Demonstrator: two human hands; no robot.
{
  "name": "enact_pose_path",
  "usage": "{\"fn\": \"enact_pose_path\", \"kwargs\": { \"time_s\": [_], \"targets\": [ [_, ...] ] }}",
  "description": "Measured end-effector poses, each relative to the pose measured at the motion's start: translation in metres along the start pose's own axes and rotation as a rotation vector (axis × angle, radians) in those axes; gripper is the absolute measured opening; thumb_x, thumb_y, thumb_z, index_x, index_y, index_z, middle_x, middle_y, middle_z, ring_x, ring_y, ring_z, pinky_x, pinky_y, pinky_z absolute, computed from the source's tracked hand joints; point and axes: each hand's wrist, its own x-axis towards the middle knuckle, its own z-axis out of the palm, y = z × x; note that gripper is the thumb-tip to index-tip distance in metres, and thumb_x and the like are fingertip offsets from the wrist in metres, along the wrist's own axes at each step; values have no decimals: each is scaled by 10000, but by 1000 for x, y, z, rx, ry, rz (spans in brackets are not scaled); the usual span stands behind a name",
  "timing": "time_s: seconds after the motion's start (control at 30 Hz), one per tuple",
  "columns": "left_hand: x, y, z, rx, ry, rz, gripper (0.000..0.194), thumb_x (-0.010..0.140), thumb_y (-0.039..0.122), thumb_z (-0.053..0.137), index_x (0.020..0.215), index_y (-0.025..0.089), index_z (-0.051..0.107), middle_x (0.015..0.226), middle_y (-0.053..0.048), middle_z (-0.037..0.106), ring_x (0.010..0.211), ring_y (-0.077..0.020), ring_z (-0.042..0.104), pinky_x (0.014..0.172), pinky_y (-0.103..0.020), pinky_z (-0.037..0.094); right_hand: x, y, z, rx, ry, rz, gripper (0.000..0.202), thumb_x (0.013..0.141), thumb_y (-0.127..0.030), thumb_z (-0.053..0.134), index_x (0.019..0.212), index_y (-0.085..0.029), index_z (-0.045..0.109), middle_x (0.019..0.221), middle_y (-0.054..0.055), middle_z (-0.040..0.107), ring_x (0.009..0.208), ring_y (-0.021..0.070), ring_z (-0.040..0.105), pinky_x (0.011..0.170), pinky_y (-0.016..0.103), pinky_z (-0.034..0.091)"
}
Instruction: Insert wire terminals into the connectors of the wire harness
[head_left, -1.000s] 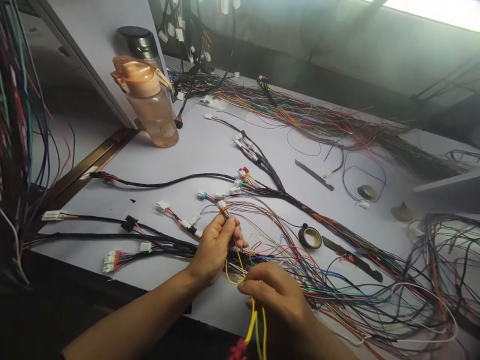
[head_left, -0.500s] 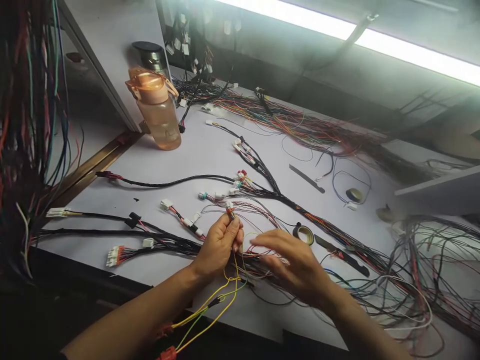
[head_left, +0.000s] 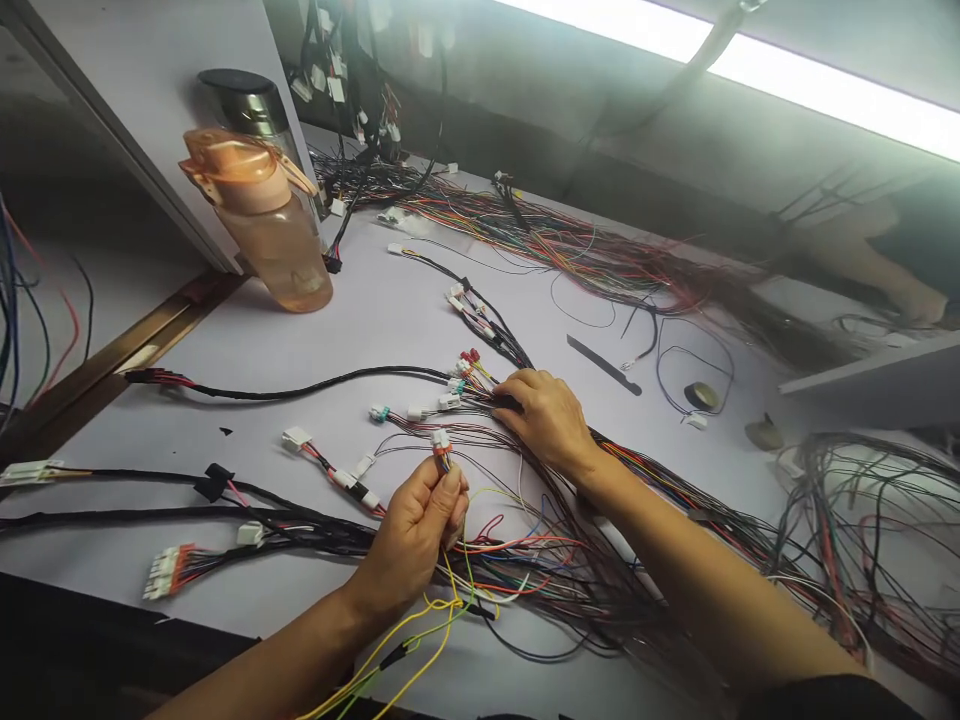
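Observation:
My left hand (head_left: 424, 515) is closed around the wires just below a small white and orange connector (head_left: 441, 440), which points up from the fingertips. Yellow wires (head_left: 431, 625) hang beneath that hand. Farther back, my right hand (head_left: 544, 415) has its fingers curled onto a black-taped wiring harness (head_left: 484, 390) where its branches meet; the fingertips are partly hidden. White, teal and red connectors lie just left of those fingers, among them a teal-ended connector (head_left: 380, 413). Loose coloured wires (head_left: 517, 565) spread between and below my forearms.
An orange-lidded bottle (head_left: 266, 230) stands at the back left before a dark-lidded one (head_left: 244, 100). A wire pile (head_left: 525, 235) runs along the back. A flat dark blade-like strip (head_left: 604, 365) and a tape roll (head_left: 703, 397) lie right. Another person's arm (head_left: 870, 255) shows at far right.
My right hand has moved from beside my left hand up and away onto the taped harness. My left hand keeps the connector. The view has shifted, so the bottles sit farther left.

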Motion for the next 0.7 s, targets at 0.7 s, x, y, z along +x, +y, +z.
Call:
{"fn": "enact_pose_path", "kwargs": {
  "time_s": [0.7],
  "targets": [
    [1,3,0,27,-2,6,286,920,459,515,824,193,480,603,70,406,497,-55,339,526,-212,366,5,21,8,788,33,363,243,921,-438,445,873,-209,514,902,50,736,750,155,601,726,313,435]
  ]
}}
